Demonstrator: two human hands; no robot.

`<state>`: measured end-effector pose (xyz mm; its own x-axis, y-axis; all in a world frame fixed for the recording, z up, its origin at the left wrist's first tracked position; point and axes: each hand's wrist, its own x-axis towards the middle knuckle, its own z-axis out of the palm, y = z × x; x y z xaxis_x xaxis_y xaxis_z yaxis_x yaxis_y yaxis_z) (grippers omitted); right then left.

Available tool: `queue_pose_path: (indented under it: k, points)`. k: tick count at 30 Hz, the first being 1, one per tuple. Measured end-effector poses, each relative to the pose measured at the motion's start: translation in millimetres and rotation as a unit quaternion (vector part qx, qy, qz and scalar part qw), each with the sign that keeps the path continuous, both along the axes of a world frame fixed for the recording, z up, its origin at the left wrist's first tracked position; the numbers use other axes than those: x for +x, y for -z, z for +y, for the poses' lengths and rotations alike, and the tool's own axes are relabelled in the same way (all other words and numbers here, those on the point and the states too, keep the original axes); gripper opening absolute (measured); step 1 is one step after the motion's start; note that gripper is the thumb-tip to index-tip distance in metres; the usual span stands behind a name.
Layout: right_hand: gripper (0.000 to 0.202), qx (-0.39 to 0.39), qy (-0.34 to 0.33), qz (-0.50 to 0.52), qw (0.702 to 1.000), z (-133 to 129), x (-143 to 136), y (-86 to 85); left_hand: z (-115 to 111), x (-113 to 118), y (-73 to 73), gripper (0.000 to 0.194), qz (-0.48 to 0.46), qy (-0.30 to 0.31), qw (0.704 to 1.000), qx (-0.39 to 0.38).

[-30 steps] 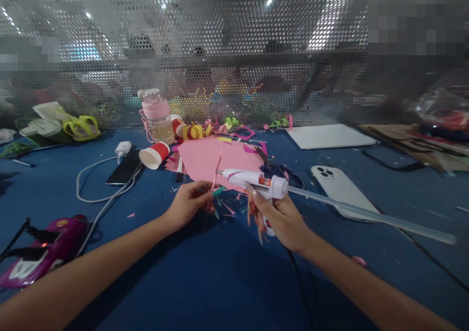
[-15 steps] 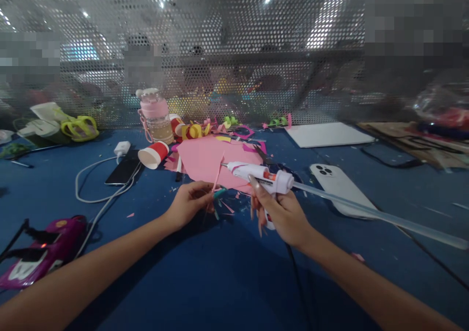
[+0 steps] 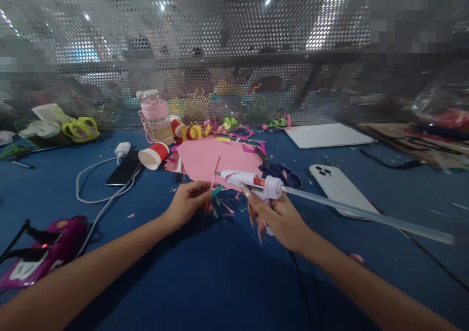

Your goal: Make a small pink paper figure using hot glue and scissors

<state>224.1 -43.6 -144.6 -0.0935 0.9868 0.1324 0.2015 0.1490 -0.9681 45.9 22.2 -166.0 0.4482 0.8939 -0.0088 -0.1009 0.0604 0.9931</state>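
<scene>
Above the blue table, your two hands work apart from each other, each closed on something. Your left hand pinches a thin pink strip between thumb and fingers, so that it stands up on a slant in front of the pink paper lying beyond. Your right hand is wrapped around the handle of a white glue gun, its nozzle pointing left at the strip; the tip is right by it, though you cannot tell from here whether they touch. A long, clear glue stick juts out of the gun's back end, passing in front of the white phone on your right. Dark-handled scissors lie just behind the gun. To the left of the paper, a red and white cup rests on its side, near a black phone, with a pink-topped bottle upright behind it. Farther back on the right lies a white board.
</scene>
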Motion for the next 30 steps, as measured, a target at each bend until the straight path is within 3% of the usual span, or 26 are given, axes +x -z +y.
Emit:
queue_pose_path:
  k: [12,30]
  points:
    - [0.039,0.03,0.054,0.019,0.998,2.4,2.6,-6.4,-2.3,0.8,-5.3,0.03,-0.001,0.061,0.998,-0.003]
    - [0.036,-0.001,0.003,-0.019,1.0,-2.7,0.5,3.2,0.4,0.7,-2.1,0.029,0.011,0.003,1.0,-0.014]
